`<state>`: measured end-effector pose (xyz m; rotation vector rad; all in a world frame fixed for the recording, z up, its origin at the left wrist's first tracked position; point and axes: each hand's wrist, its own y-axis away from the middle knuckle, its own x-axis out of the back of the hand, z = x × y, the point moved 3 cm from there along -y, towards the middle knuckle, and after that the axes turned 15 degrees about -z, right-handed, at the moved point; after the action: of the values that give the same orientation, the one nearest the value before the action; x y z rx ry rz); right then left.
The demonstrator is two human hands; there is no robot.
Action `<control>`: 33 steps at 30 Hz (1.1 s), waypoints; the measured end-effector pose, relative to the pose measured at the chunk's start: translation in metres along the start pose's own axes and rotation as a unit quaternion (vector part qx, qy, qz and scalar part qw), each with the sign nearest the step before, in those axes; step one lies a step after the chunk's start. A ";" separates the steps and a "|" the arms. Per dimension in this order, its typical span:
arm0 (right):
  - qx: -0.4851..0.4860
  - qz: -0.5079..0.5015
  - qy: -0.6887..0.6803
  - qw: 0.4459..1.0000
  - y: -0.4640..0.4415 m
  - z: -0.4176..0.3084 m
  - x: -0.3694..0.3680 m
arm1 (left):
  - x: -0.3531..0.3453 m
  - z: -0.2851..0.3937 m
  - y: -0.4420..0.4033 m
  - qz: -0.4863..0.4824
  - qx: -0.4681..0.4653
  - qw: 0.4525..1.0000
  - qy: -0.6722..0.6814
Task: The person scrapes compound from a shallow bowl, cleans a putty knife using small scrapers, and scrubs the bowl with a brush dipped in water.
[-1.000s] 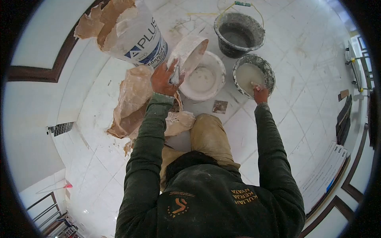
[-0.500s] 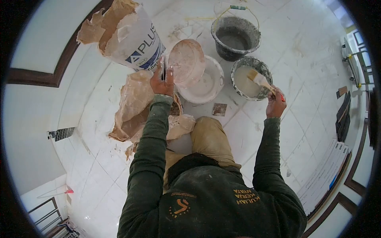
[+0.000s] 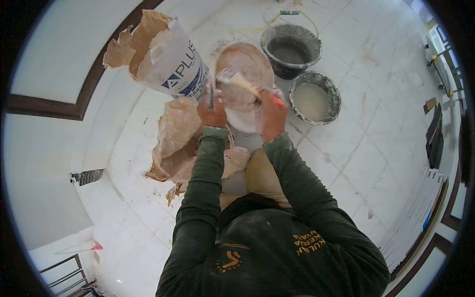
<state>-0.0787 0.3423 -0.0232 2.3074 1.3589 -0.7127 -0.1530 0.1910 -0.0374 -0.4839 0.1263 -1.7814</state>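
Note:
My right hand (image 3: pixel 273 116) is closed round the red-tipped handle of a paintbrush (image 3: pixel 245 85). Its bristles are blurred and lie over a pinkish, powder-coated bowl (image 3: pixel 247 57). At the bowl's near left edge, my left hand (image 3: pixel 213 115) grips it; the fingers are smeared by motion, and whether they also hold a thin dark tool I cannot make out. Beneath the bowl, partly hidden, a white basin (image 3: pixel 243 123) rests on the floor. Just right of my right hand stands a mortar-stained bucket (image 3: pixel 329 115) with cloudy pale liquid in it.
A larger dark bucket (image 3: pixel 271 62) with a raised wire handle stands behind. To the left are a torn-open printed sack (image 3: pixel 180 62) and a crumpled brown paper sack (image 3: pixel 170 131). Dark flat pieces (image 3: pixel 434 133) and long white boxes (image 3: pixel 413 213) lie along the right side.
My right hand has brought the paintbrush left, from the bucket of pale liquid to over the pinkish bowl. My left hand stays at the bowl's edge; the view has shifted slightly.

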 end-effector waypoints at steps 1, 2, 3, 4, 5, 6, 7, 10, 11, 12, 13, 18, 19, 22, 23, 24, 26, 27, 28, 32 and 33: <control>0.000 0.002 -0.001 1.000 0.006 -0.009 0.000 | 0.011 -0.019 -0.004 0.023 -0.019 0.997 0.075; -0.034 -0.072 0.057 0.995 0.009 -0.021 -0.002 | 0.015 -0.019 -0.007 0.035 -0.029 0.993 0.113; -0.066 -0.146 0.115 0.980 0.009 -0.029 -0.001 | 0.020 -0.019 -0.010 0.047 -0.040 0.987 0.150; -0.067 -0.149 0.116 0.980 0.006 -0.033 0.005 | 0.024 0.004 -0.012 0.055 -0.028 0.995 0.078; -0.041 -0.136 0.125 0.982 0.004 -0.039 0.013 | 0.026 0.016 -0.012 0.062 -0.014 0.998 0.005; -0.014 -0.121 0.134 0.984 0.002 -0.043 0.016 | 0.029 0.014 -0.013 0.063 -0.013 0.998 0.006; -0.016 -0.122 0.136 0.983 -0.005 -0.045 0.015 | 0.032 0.011 -0.013 0.030 -0.025 0.999 -0.029; 0.029 -0.067 -0.026 0.997 -0.019 -0.046 0.016 | 0.023 0.017 -0.009 -0.014 -0.049 0.997 -0.060; 0.082 -0.132 0.145 0.977 -0.016 -0.045 0.009 | 0.021 0.024 -0.011 -0.028 -0.064 0.996 -0.059; 0.106 -0.164 0.230 0.953 -0.014 -0.044 0.007 | 0.025 0.028 -0.015 -0.028 -0.067 0.996 -0.060; 0.135 -0.191 0.310 0.922 -0.011 -0.046 0.001 | 0.031 0.029 -0.019 -0.018 -0.051 0.997 -0.063; -0.042 -0.267 0.360 0.893 0.001 -0.064 0.003 | 0.044 0.035 -0.022 -0.032 -0.034 0.993 -0.112; -0.042 -0.272 0.362 0.891 0.000 -0.069 -0.001 | 0.043 0.032 -0.023 -0.047 -0.025 0.989 -0.137; 0.249 -0.351 0.458 0.778 0.000 -0.096 -0.019 | 0.038 0.028 -0.023 -0.088 -0.031 0.976 -0.194; 0.302 -0.395 0.514 0.699 -0.008 -0.099 -0.024 | 0.035 0.031 -0.021 -0.116 -0.048 0.965 -0.230; 0.352 -0.433 0.562 0.610 -0.013 -0.100 -0.027 | 0.034 0.033 -0.019 -0.115 -0.048 0.965 -0.230; 0.331 -0.419 0.588 0.608 -0.028 -0.097 -0.019 | 0.035 0.044 -0.020 -0.076 -0.057 0.979 -0.179; 0.307 -0.404 0.614 0.605 -0.035 -0.092 -0.014 | 0.035 0.045 -0.023 -0.074 -0.061 0.979 -0.180; 0.309 -0.404 0.614 0.604 -0.033 -0.085 -0.010 | 0.034 0.045 -0.022 -0.054 -0.087 0.980 -0.170; 0.233 -0.407 0.607 0.641 -0.018 -0.081 -0.009 | 0.031 0.041 -0.018 -0.040 -0.129 0.965 -0.224; 0.203 -0.415 0.590 0.663 -0.016 -0.082 -0.011 | 0.032 0.039 -0.019 -0.040 -0.128 0.965 -0.225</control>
<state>-0.0781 0.3868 0.0484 2.3683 3.2082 0.6302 -0.1607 0.1722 0.0123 -1.0809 0.0185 -1.6963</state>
